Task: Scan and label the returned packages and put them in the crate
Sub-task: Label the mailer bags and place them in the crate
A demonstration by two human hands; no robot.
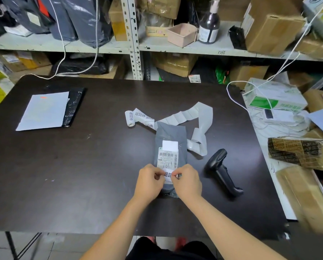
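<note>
A person's left hand (149, 182) and right hand (187, 182) meet at the near edge of a dark desk (81, 175). The fingertips of both pinch the two ends of a small white sticker (167, 175) printed with black characters. The sticker is held over the near end of a grey parcel (171, 134); whether it already touches the wrapping cannot be told. The parcel lies with its long axis running from 6 to 12 o'clock, straight away from the hands, and its near end is tucked under them. Its shipping label (167, 158) sits just beyond the sticker at 12 o'clock. Both hands are equally close, so the labelling step appears to be in hand, and the next move looks to be a press straight down onto the wrapping below the barcode. A black scanner (221, 171) lies on its side at 3 o'clock of the right hand, near but apart from the parcel, and the right hand is the nearer to it. A loose strip (202, 113) of labels curls behind the parcel from 11 to 1 o'clock. A second mailer (46, 111) waits well apart at 10 o'clock. No crate can be made out in view.
</note>
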